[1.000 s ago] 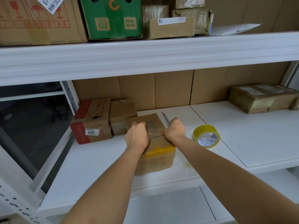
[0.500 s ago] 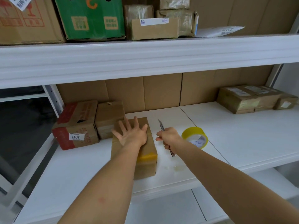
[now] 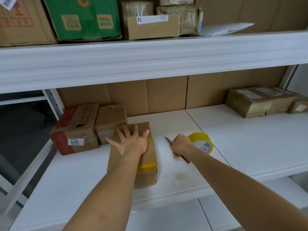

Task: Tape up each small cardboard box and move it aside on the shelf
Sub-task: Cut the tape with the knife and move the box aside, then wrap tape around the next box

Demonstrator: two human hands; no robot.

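A small cardboard box (image 3: 147, 172) with a yellow tape strip over its near edge lies on the white shelf (image 3: 241, 144). My left hand (image 3: 131, 141) presses flat on the box top, fingers spread. To its right my right hand (image 3: 180, 145) grips a small knife (image 3: 167, 140), blade pointing up and left, just above the shelf. A roll of yellow tape (image 3: 202, 142) stands right behind that hand.
A red-and-brown box (image 3: 75, 129) with a white label and a plain brown box (image 3: 110, 120) stand at the back left, touching the taped box. Several taped parcels (image 3: 260, 101) sit at the far right. The upper shelf (image 3: 150, 57) overhangs, loaded with cartons.
My left hand opened from a grip on the box to a flat, spread press. My right hand left the box with the knife and moved right, toward the tape roll.
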